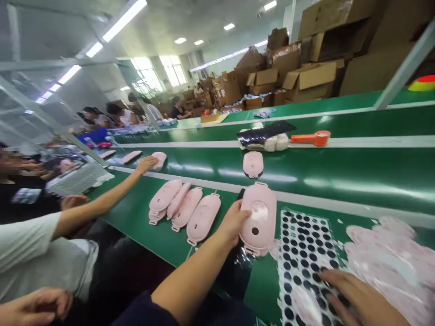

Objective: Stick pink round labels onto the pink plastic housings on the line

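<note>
My left hand (234, 224) grips a pale pink oval plastic cover (267, 206) by its left edge. The cover stands tilted toward me, with a round dark spot near its lower end. Over a white sheet of black round stickers (299, 246) is my right hand (356, 294), its fingers spread and touching the dots or just above them. A small pink-patterned piece (306, 305) lies on that sheet's lower part. Left of my left hand, several similar pink covers (204, 217) rest on the green table, partly overlapping.
A co-worker's hand (147, 164) touches a pink piece (159, 159) on the green belt (210, 165). One smaller pink piece (253, 164) lies ahead. Beyond are an orange tape dispenser (314, 138) and a black packet (267, 132). Clear-wrapped pink pieces (387, 258) are at right.
</note>
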`<state>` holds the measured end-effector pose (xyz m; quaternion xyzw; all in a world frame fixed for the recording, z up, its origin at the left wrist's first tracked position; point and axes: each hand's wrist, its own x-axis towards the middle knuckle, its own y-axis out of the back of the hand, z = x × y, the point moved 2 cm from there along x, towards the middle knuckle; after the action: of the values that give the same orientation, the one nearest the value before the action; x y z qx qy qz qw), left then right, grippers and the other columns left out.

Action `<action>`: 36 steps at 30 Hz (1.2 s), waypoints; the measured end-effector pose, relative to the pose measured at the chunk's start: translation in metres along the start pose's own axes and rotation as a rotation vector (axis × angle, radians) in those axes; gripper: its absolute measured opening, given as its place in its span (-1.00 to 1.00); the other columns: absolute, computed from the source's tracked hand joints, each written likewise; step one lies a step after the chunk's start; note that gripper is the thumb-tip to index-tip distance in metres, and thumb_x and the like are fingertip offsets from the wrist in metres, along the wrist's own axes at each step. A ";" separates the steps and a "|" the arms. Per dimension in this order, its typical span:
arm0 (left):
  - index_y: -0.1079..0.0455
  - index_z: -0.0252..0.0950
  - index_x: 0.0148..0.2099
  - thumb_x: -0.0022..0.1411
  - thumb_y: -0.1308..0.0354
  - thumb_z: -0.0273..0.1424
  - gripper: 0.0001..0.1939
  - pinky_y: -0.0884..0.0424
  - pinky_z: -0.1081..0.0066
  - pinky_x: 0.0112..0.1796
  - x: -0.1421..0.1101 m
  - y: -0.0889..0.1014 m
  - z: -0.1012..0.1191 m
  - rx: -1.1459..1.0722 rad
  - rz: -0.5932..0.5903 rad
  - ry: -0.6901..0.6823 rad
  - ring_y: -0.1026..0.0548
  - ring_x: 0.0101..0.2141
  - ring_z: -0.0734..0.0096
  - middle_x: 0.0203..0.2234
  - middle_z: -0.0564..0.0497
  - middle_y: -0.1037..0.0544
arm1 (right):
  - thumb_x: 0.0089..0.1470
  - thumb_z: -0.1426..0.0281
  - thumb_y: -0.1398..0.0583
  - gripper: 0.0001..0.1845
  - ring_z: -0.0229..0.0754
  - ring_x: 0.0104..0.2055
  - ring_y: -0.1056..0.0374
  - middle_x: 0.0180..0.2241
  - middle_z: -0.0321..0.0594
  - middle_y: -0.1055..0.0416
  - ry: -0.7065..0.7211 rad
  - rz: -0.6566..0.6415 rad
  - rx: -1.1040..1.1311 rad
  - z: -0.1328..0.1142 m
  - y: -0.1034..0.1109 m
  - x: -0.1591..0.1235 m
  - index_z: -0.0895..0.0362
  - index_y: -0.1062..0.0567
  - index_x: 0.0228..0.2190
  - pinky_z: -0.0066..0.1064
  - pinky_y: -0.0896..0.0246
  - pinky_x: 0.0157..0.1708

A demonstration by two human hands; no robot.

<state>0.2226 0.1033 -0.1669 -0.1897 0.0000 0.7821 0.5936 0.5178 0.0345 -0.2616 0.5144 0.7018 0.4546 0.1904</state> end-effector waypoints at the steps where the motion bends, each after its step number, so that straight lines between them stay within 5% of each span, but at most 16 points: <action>1: -0.36 -0.33 -0.15 -0.17 -0.20 -0.44 -0.58 -0.39 0.31 -0.22 -0.006 -0.001 -0.003 -0.029 -0.004 0.006 -0.50 -0.29 0.25 -0.30 -0.07 -0.55 | 0.12 0.24 -0.11 -0.70 0.04 -0.10 -0.45 -0.12 -0.15 -0.51 -0.018 -0.025 -0.046 -0.004 0.010 0.000 0.01 -0.54 -0.16 -0.07 -0.38 -0.10; 8: -0.32 -0.27 -0.12 -0.13 -0.27 -0.44 -0.56 -0.38 0.37 -0.22 -0.004 0.011 -0.011 -0.124 0.062 -0.004 -0.48 -0.31 0.37 -0.31 0.04 -0.55 | 0.14 0.49 -0.09 -0.72 -0.05 -0.08 -0.35 -0.13 -0.16 -0.47 -0.226 -0.171 -0.201 -0.044 0.058 0.023 0.13 -0.50 -0.13 -0.15 -0.24 -0.02; 16: -0.34 -0.24 -0.13 -0.09 -0.19 -0.49 -0.61 -0.41 0.33 -0.21 -0.007 -0.021 -0.025 -0.295 0.079 0.070 -0.49 -0.27 0.33 -0.28 0.01 -0.55 | 0.17 0.45 -0.13 -0.72 -0.09 -0.04 -0.29 -0.10 -0.24 -0.43 -0.253 -0.319 -0.178 -0.085 0.030 0.055 0.03 -0.47 -0.08 -0.24 -0.15 -0.02; 22: -0.29 -0.22 -0.05 -0.04 -0.17 -0.50 -0.57 -0.44 0.27 -0.17 -0.005 -0.046 -0.040 -0.344 0.003 0.089 -0.50 -0.22 0.28 -0.24 -0.02 -0.55 | 0.14 0.53 -0.05 -0.74 0.01 -0.14 -0.33 -0.18 -0.05 -0.41 -0.262 -0.382 -0.211 -0.094 0.011 0.078 0.19 -0.48 -0.18 -0.18 -0.18 -0.18; 30: -0.26 -0.21 -0.03 0.04 -0.15 -0.49 -0.60 -0.45 0.25 -0.16 0.004 -0.045 -0.055 -0.383 0.014 0.139 -0.51 -0.24 0.30 -0.22 -0.03 -0.54 | 0.02 0.53 -0.12 -0.67 -0.01 -0.09 -0.31 -0.13 -0.04 -0.37 -0.232 -0.448 -0.088 -0.079 0.008 0.089 0.18 -0.41 -0.12 -0.25 -0.15 -0.17; 36: -0.28 -0.17 -0.03 0.06 -0.14 -0.51 -0.62 -0.45 0.27 -0.16 0.004 -0.043 -0.059 -0.367 0.011 0.172 -0.51 -0.22 0.30 -0.22 -0.01 -0.54 | -0.04 0.60 -0.14 -0.86 -0.17 -0.26 -0.27 -0.33 -0.19 -0.35 -0.240 -0.408 0.036 -0.085 0.022 0.082 0.13 -0.37 -0.50 -0.35 -0.13 -0.27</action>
<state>0.2794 0.1061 -0.2134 -0.3609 -0.0908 0.7530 0.5427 0.4350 0.0715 -0.1836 0.4155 0.7716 0.3294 0.3514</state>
